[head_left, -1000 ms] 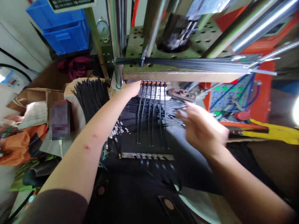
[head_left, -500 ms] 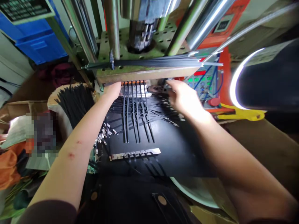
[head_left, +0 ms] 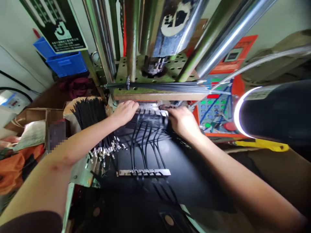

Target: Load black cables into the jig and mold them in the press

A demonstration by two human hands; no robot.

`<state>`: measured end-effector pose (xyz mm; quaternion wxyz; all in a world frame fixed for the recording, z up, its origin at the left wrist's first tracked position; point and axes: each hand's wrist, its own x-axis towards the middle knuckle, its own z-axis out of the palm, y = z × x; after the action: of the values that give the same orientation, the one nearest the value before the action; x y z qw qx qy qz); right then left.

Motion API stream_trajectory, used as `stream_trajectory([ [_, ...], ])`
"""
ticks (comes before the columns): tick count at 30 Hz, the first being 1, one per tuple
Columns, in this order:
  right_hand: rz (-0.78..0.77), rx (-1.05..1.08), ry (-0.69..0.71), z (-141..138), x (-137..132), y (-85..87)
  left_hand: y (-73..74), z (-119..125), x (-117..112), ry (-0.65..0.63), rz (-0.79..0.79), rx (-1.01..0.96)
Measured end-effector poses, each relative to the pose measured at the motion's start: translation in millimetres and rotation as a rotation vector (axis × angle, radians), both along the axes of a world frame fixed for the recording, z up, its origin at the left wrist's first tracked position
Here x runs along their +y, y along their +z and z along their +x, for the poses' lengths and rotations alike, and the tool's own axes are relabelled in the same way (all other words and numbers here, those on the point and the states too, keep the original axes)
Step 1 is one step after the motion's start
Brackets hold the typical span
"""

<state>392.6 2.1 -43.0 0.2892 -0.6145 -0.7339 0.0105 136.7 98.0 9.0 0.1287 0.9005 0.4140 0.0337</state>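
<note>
Left hand (head_left: 125,112) open on metal fixture (head_left: 150,111); right hand (head_left: 182,122) curled over black cables (head_left: 148,152) there, grip unclear. Cables cross black counter (head_left: 194,176) to steel strip (head_left: 143,172). Cable bundle (head_left: 88,113) in pale-rimmed container (head_left: 69,111) beside left wrist; blue crate (head_left: 66,64) higher, by wall.

Black cables (head_left: 88,113) — blue crate (head_left: 66,64), orange machine housing (head_left: 233,55).

Wall sign (head_left: 53,29) w/ J-like mark; small print too tiny to read.

Hard light is glaring along the chrome columns (head_left: 233,37), a white arc is edging the black cylinder (head_left: 274,110), and wide-angle distortion is bowing the outer frame.
</note>
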Motion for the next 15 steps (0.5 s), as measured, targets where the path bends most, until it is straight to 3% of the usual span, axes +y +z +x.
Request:
stream_trajectory([
  [4,-0.005,-0.027,0.132,18.2,-113.3,-13.2,-8.1,-14.4,-75.6,-0.393,0.061,0.086],
  [6,-0.017,0.014,0.197,24.1,-147.4,-19.5,-13.6,-1.1,-103.3,-0.495,0.051,0.123],
  [8,-0.033,0.068,0.215,25.6,-163.6,-25.5,-19.3,19.8,-118.5,-0.539,0.029,0.131],
  [10,-0.032,0.109,0.141,24.9,-168.4,-30.7,-22.9,39.8,-124.1,-0.509,-0.009,0.073],
  [12,-0.033,0.151,0.066,22.9,-168.4,-35.2,-23.0,52.7,-125.2,-0.398,-0.15,-0.047],
  [13,-0.04,0.17,0.059,20.8,-167.6,-37.3,-21.9,56.1,-125.7,-0.333,-0.301,-0.114],
  [15,-0.093,0.196,0.103,13.8,-164.2,-41.3,-19.4,58.5,-128.9,-0.242,-0.753,-0.208],
])
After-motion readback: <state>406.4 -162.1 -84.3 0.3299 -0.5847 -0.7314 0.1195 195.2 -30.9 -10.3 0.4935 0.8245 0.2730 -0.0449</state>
